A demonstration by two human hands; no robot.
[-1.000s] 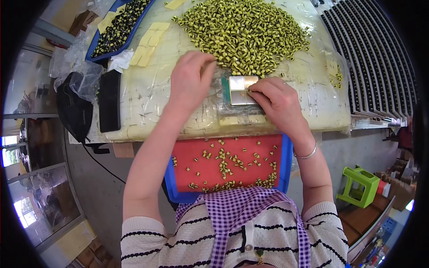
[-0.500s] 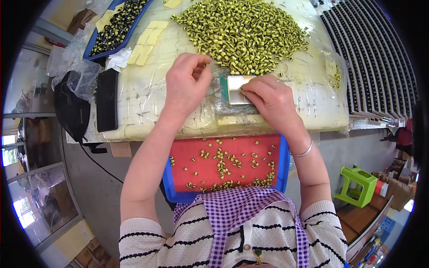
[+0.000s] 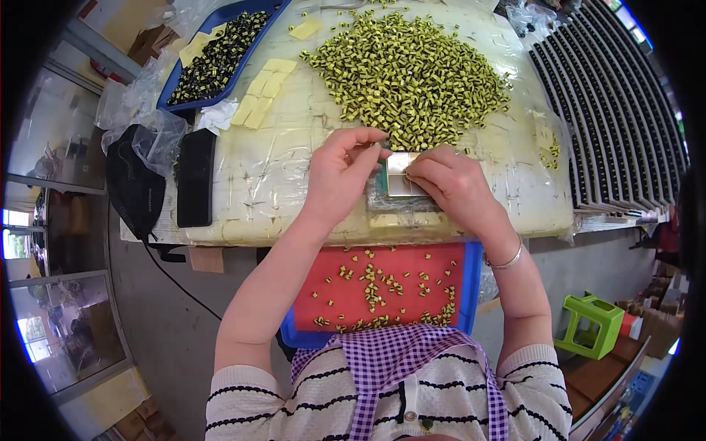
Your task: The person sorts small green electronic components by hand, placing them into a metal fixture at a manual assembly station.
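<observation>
Over at the far left of the tabletop, a blue tray sits loaded with dark little parts, pale yellow cards scattered just beside it. A black pouch and a flat black case lie near the left edge, with crumpled clear plastic bags just behind them. Down on the floor at right stands a green stool. Black ribbed racks line the right side.

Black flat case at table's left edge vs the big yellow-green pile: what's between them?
Head view: between the black flat case and the pile lie pale yellow squares on the bare plastic-wrapped tabletop.
</observation>
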